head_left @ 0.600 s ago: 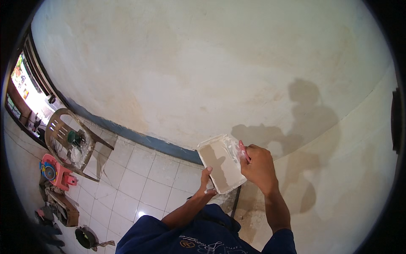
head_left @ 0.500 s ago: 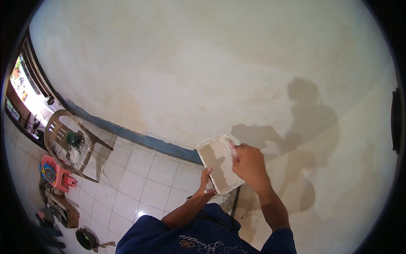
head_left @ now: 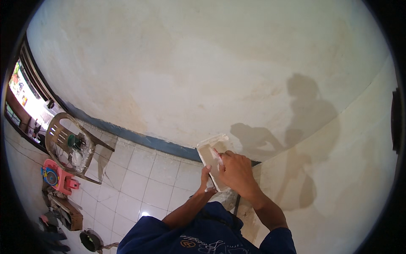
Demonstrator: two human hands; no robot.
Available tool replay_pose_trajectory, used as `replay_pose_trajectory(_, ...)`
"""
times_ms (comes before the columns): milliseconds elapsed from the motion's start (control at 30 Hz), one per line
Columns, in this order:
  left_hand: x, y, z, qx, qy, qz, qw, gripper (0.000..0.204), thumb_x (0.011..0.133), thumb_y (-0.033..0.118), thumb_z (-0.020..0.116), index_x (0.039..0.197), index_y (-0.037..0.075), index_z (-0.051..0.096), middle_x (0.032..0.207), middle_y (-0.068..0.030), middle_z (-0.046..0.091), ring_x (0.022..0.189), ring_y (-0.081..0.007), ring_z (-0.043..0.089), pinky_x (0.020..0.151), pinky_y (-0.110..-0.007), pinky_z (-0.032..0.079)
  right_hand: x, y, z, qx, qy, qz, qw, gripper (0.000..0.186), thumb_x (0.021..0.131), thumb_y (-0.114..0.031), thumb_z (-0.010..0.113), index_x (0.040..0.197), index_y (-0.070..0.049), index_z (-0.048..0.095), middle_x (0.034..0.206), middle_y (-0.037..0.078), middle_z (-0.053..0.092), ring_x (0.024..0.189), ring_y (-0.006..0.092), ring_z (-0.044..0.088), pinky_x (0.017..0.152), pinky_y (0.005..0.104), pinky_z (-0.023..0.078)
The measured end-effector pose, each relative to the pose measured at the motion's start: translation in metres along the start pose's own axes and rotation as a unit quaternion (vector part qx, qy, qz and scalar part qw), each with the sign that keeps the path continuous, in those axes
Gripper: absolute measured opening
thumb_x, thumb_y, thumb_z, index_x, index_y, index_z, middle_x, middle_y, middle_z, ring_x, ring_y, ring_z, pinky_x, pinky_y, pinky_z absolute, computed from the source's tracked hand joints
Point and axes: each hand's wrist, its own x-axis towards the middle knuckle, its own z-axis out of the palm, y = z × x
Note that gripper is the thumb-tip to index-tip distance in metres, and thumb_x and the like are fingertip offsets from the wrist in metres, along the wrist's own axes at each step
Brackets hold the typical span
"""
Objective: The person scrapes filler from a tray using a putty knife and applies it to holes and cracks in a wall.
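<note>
A white rectangular tub (head_left: 201, 149) with pale paste smeared inside is held out in front of my body, close to the wall. My left hand (head_left: 206, 180) grips its near left side, thumb over the rim. Over the tub's right half, my right hand (head_left: 237, 172) is closed around a small red and whitish hand tool (head_left: 217, 155). The tool is inside the tub's outline; its working end is hard to make out, and my fingers hide the rest.
A pale plastered wall (head_left: 169, 84) with a blue-grey base strip (head_left: 144, 140) rises ahead, meeting another wall at right. On the tiled floor (head_left: 152, 186) at left stand a brown plastic chair (head_left: 59, 131) bearing a green container, a pink stool (head_left: 63, 180) and a dark pot (head_left: 89, 240).
My right hand has moved left with the tool, from the tub's right rim to over its inside. The left hand and tub have hardly moved.
</note>
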Motion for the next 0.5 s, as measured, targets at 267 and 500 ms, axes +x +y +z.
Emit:
replay_pose_trajectory(267,0.003,0.003,0.005,-0.047,-0.088,0.071,0.992,0.081,0.083,0.058,0.050,0.145,0.008,0.035,0.139,-0.0139,0.049,0.123,-0.0291,0.052,0.104,-0.045,0.043,-0.007,0.030,-0.030,0.185,0.042,0.041,0.981,0.015,0.079,-0.008,0.062,0.089,0.003,0.060,0.075,0.022,0.062,0.070,0.0415,0.061,0.064,0.0448,0.049)
replay_pose_trajectory(500,-0.001,-0.002,0.008,-0.029,-0.094,0.066,0.993,0.083,0.083,0.060,0.048,0.145,0.008,0.034,0.140,-0.0144,0.047,0.125,-0.0303,0.050,0.106,-0.046,0.041,-0.015,0.042,-0.025,0.106,0.093,0.062,0.988,0.025,0.078,-0.007,0.062,0.098,0.006,0.055,0.074,0.025,0.061,0.075,0.0436,0.061,0.071,0.0491,0.047)
